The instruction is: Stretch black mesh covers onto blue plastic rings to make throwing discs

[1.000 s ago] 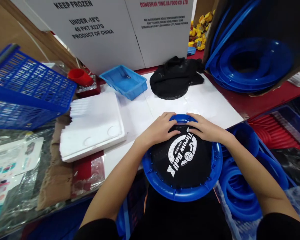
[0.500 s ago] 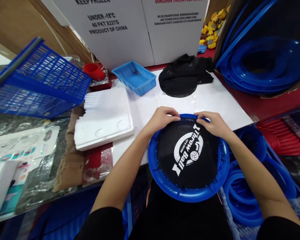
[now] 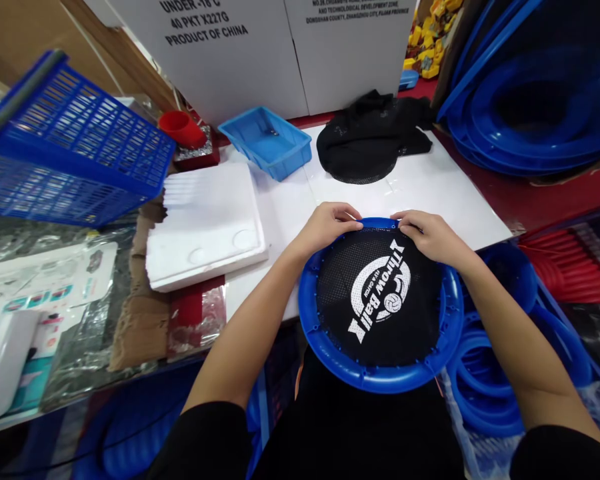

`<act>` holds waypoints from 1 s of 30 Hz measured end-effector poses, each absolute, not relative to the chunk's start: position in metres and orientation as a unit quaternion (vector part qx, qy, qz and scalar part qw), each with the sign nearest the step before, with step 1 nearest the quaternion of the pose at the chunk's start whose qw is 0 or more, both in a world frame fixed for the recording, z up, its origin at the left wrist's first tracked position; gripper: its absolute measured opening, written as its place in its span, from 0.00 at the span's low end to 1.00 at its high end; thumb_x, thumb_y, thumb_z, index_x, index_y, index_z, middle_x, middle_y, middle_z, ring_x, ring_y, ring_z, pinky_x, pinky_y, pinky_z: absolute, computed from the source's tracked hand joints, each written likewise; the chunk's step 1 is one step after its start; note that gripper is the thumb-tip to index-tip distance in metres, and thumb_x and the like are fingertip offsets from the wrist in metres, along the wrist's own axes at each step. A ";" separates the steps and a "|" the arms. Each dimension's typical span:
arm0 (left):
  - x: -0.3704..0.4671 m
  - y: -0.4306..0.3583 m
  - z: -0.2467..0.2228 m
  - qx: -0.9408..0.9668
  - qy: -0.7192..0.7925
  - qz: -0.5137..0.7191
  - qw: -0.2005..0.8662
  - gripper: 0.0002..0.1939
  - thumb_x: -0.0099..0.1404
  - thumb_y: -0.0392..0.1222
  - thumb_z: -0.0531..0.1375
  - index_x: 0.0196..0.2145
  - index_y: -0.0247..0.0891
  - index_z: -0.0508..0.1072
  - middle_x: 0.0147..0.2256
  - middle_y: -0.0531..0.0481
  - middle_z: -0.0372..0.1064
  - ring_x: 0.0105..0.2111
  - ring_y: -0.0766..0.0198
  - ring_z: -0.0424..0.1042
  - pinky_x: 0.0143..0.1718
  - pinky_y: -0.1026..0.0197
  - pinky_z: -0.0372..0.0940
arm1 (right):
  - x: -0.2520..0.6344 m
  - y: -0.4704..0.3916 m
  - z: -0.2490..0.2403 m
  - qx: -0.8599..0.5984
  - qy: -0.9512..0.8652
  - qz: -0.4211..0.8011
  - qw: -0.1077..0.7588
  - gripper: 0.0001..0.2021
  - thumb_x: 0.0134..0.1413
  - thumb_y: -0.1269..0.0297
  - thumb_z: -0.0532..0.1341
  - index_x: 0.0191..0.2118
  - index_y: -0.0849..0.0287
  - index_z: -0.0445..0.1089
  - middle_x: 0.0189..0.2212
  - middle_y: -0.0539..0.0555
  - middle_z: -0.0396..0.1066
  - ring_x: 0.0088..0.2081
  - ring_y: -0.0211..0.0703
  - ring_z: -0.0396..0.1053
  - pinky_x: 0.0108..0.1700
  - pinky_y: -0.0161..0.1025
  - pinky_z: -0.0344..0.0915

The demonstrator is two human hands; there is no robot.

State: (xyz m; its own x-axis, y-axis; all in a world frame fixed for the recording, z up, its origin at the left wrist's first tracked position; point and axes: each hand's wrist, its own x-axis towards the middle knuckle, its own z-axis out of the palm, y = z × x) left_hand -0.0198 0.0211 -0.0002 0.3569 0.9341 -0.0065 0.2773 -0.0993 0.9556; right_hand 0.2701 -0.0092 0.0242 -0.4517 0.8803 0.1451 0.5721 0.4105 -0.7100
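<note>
A blue plastic ring (image 3: 380,380) rests at my lap against the table's front edge. Inside it lies a round black mesh net (image 3: 330,287) printed "Throw Ball" in white, its border set around small pegs along the rim. My left hand (image 3: 330,228) pinches the net's edge at the far rim, left of the middle. On the other side of a short gap, my right hand (image 3: 430,235) also pinches the net's edge there, fingers closed. The fingertips partly hide the border they grip. More black mesh nets (image 3: 360,147) lie piled beyond the ring.
A light-blue tray (image 3: 275,143) holds small metal bits. Left of it are a white foam block (image 3: 210,227), a red cup (image 3: 183,128) and a tilted blue basket (image 3: 80,147). Blue rings fill a box (image 3: 525,120) at right and a crate (image 3: 485,380) below.
The view has tilted down slightly, so the table things sit higher. Both hands keep to the far rim; the right fingers have shifted a little along it.
</note>
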 end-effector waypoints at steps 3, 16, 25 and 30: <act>-0.020 0.023 -0.001 0.666 0.447 0.334 0.495 0.14 0.60 0.47 0.73 0.39 0.35 0.83 0.36 0.43 0.83 0.37 0.57 0.80 0.46 0.53 0.73 | 0.271 -0.003 0.026 -0.436 -0.829 0.274 0.219 0.12 0.69 0.63 0.55 0.39 0.55 0.77 0.58 0.60 0.77 0.59 0.59 0.74 0.64 0.59 0.69; -0.018 0.025 0.004 0.714 0.431 0.313 0.455 0.07 0.62 0.42 0.70 0.36 0.36 0.82 0.35 0.45 0.82 0.38 0.59 0.79 0.48 0.52 0.74 | 0.276 0.006 0.031 -0.425 -0.843 0.288 0.159 0.11 0.68 0.65 0.56 0.36 0.56 0.75 0.54 0.59 0.75 0.53 0.54 0.74 0.62 0.54 0.69; -0.017 0.012 0.012 0.783 0.392 0.321 0.361 0.09 0.72 0.46 0.64 0.40 0.40 0.81 0.42 0.46 0.80 0.44 0.58 0.78 0.51 0.52 0.73 | 0.253 -0.011 0.032 -0.499 -0.861 0.087 0.036 0.12 0.70 0.75 0.52 0.40 0.60 0.73 0.43 0.65 0.73 0.46 0.56 0.71 0.48 0.50 0.71; -0.011 -0.003 0.017 0.897 0.316 0.223 0.216 0.11 0.75 0.49 0.64 0.46 0.42 0.82 0.56 0.41 0.74 0.57 0.49 0.72 0.62 0.44 0.67 | 0.254 -0.020 0.030 -0.483 -0.866 0.071 0.108 0.15 0.70 0.77 0.51 0.50 0.61 0.74 0.54 0.67 0.74 0.55 0.60 0.72 0.54 0.56 0.74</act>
